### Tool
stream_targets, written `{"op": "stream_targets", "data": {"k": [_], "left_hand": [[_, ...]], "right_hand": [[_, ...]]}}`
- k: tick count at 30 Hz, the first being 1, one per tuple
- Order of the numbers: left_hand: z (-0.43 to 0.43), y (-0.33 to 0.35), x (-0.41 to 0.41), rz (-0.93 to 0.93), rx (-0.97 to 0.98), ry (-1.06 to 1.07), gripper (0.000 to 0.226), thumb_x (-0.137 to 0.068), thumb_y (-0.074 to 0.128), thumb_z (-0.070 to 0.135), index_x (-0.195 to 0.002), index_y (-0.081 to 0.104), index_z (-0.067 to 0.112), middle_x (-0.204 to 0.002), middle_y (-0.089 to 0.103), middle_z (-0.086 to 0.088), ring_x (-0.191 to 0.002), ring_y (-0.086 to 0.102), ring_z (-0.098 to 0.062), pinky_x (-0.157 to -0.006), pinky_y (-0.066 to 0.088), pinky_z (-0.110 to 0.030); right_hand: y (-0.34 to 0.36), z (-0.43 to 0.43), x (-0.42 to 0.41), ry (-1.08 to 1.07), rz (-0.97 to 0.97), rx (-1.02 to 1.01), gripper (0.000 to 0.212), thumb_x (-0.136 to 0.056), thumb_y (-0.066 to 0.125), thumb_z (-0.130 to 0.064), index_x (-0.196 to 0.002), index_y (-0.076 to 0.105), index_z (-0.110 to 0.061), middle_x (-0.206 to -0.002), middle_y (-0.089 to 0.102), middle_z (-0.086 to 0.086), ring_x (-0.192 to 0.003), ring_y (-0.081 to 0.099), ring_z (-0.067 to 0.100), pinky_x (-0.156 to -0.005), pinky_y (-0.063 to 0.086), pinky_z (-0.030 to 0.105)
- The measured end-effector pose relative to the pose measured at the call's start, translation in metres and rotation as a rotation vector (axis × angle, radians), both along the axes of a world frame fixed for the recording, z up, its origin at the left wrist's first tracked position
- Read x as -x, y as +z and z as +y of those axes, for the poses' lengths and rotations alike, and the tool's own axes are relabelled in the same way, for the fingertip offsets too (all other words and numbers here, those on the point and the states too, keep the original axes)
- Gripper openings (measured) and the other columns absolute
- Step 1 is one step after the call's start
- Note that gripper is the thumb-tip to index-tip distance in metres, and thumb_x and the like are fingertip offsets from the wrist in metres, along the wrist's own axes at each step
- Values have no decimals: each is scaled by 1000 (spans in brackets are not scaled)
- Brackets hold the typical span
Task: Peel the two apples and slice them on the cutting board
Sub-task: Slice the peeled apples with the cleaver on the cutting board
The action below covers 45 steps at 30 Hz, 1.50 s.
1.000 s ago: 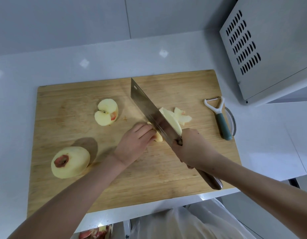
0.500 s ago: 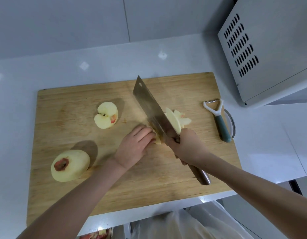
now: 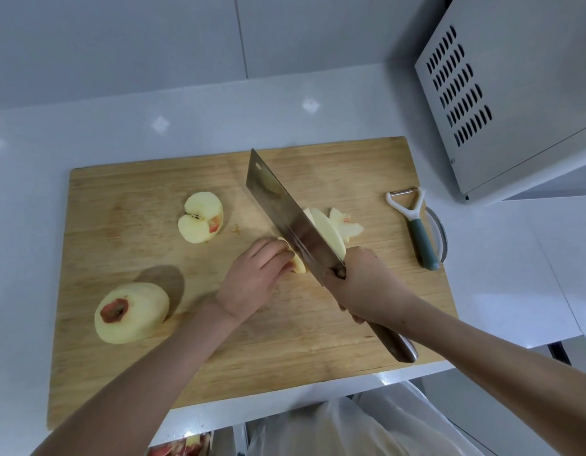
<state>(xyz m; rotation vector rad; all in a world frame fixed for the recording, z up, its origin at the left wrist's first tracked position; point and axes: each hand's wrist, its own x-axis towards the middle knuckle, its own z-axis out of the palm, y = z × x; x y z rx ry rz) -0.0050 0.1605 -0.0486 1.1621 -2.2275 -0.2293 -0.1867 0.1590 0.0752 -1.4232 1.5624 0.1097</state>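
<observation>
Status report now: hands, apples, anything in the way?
Right hand grips cleaver; left hand holds apple piece. Slices beside it; peeled apple uncut. Peeler aside, nothing blocking.

The right hand (image 3: 367, 284) grips the cleaver (image 3: 285, 218), whose blade is set against the apple piece (image 3: 298, 263) at the centre of the wooden cutting board (image 3: 120, 357). The left hand (image 3: 252, 281) holds that piece with curled fingers, and cut slices (image 3: 337, 232) lie right of the blade. A peeled apple half (image 3: 201, 217) lies far left, a whole peeled apple (image 3: 131, 312) near left, and a peeler (image 3: 416, 225) at the board's right edge.

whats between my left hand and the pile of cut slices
The cleaver blade, at the apple piece the left hand holds; the slices lie on its far side. Head view.
</observation>
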Motion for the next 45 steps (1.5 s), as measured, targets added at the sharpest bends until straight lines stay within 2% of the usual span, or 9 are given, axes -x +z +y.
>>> {"op": "stream_targets", "data": {"k": [6, 11, 17, 25, 30, 34, 37, 40, 45], "left_hand": [[1, 0, 0, 32, -7, -11, 21, -86, 60, 17, -90, 71, 0, -101, 57, -5, -94, 55, -22, -85, 48, -31], [1, 3, 0, 34, -29, 3, 20, -87, 58, 16, -91, 70, 0, -96, 64, -11, -93, 54, -21, -87, 47, -30], [1, 1, -2, 36, -29, -14, 19, -87, 59, 13, -91, 71, -1, -100, 59, -6, -93, 54, -20, -86, 48, -30], [2, -2, -1, 32, -10, 20, 20, -86, 59, 13, -89, 72, -1, -92, 67, -12, -93, 55, -20, -82, 49, -32], [1, -2, 0, 38, 4, 20, 19, -86, 60, 13, -90, 72, -1, -90, 67, -13, -92, 55, -20, -82, 50, -32], [2, -3, -2, 47, -17, 22, 18, -86, 61, 13, -91, 72, -1, -92, 67, -11, -92, 56, -20, -83, 50, -30], [6, 4, 1, 143, -103, 76, 13, -85, 64, 10, -89, 72, 0, -91, 67, -10, -90, 57, -14, -85, 47, -18], [10, 17, 11, 309, -289, 288, 4, -80, 72, 3, -83, 71, 3, -85, 65, -4, -77, 56, -2, -75, 44, -5], [8, 33, 21, 541, -685, 609, 12, -76, 78, 11, -81, 69, 17, -79, 64, 14, -77, 61, 1, -72, 46, -7]], "right_hand": [[-10, -5, -12, 0, 57, -28, 13, -96, 43, -19, -93, 43, -6, -79, 61, 13, -45, 55, 14, -41, 46, 22], [-30, -9, -28, -27, 121, 8, 16, -96, 43, -21, -86, 44, -8, -84, 61, 13, -47, 56, 16, -42, 49, 23], [-16, -4, -11, -75, 33, 33, 21, -96, 45, -24, -95, 49, -3, -82, 60, 13, -48, 57, 18, -44, 52, 26], [-3, 6, 0, 0, 49, 36, 39, -96, 44, -23, -129, 41, -1, -97, 56, 12, -52, 56, 11, -41, 45, 17], [-3, 5, -1, -1, 54, 10, 42, -96, 44, -23, -131, 39, -1, -97, 58, 13, -51, 56, 11, -43, 48, 19], [-4, 2, -6, 2, 49, -23, 31, -97, 43, -21, -119, 45, 1, -84, 62, 13, -46, 55, 13, -43, 50, 22], [-9, -1, -13, -18, 58, -45, 25, -96, 42, -20, -110, 46, 1, -79, 62, 13, -45, 55, 14, -42, 50, 23], [-15, -2, -19, -18, 74, -40, 12, -96, 42, -19, -96, 41, -6, -77, 62, 14, -47, 56, 17, -47, 53, 28], [-27, -2, -28, -18, 127, -8, 23, -96, 41, -21, -76, 40, -10, -86, 60, 15, -51, 58, 20, -49, 55, 31]]}}
